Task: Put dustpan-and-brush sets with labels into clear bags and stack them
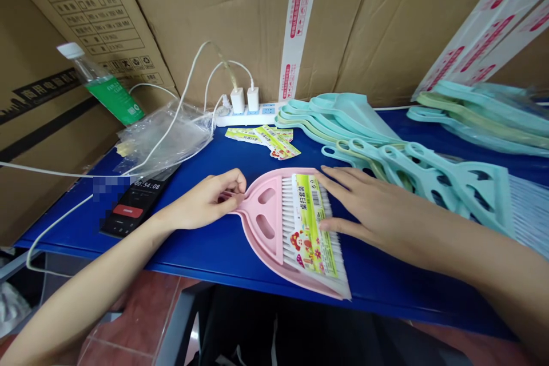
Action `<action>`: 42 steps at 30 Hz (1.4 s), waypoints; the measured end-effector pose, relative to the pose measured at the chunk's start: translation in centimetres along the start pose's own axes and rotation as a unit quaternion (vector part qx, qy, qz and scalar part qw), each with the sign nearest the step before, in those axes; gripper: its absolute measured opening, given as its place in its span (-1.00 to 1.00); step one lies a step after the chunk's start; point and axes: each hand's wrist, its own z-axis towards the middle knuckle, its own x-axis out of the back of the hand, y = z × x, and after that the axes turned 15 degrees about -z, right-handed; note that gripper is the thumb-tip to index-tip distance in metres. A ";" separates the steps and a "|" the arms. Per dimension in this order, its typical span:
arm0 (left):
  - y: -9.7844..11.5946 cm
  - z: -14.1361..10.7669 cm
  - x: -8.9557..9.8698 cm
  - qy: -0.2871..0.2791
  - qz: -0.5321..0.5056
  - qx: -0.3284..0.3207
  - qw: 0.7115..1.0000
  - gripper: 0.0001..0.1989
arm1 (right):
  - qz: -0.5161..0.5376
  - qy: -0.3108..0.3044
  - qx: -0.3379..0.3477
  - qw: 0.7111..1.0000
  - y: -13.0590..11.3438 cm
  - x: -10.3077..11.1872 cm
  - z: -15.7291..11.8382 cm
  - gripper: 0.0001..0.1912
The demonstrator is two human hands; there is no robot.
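A pink dustpan (251, 233) lies on the blue table in front of me, with a pink hand brush (274, 229) nested in it, white bristles pointing right. Across the bristles rests a printed label card (315, 226) in yellow-green and white. My left hand (218, 197) is closed around the handle end, thumb and fingers pinching it; the handles are mostly hidden by the fingers. My right hand (360, 200) lies flat with fingers stretched out, its fingertips touching the right edge of the card and bristles.
Turquoise dustpans (343, 114) and turquoise brushes (454, 177) are piled at the right; more wrapped ones (484, 114) lie beyond. Spare label cards (266, 138), a power strip (257, 117), plastic bags (167, 131), a bottle (109, 91) and a phone (137, 200) occupy the back and left. Cardboard boxes (240, 6) stand behind.
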 end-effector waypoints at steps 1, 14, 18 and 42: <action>0.0 0.0 0.0 0.001 0.000 -0.002 1.000 -0.90 | -0.006 0.004 0.003 1.000 0.0 -0.1 0.1 -0.16; -0.2 0.2 -0.1 0.048 0.054 -0.047 0.996 -0.80 | -0.031 0.073 -0.011 0.997 0.7 0.9 1.8 -0.31; -0.7 0.1 1.1 0.169 0.280 -0.080 0.942 -0.72 | -0.025 0.096 -0.012 0.995 0.8 1.2 3.1 -0.48; -1.3 -0.3 3.1 0.269 0.537 0.110 0.792 -0.62 | -0.007 0.043 0.002 0.999 2.3 0.6 7.4 -0.53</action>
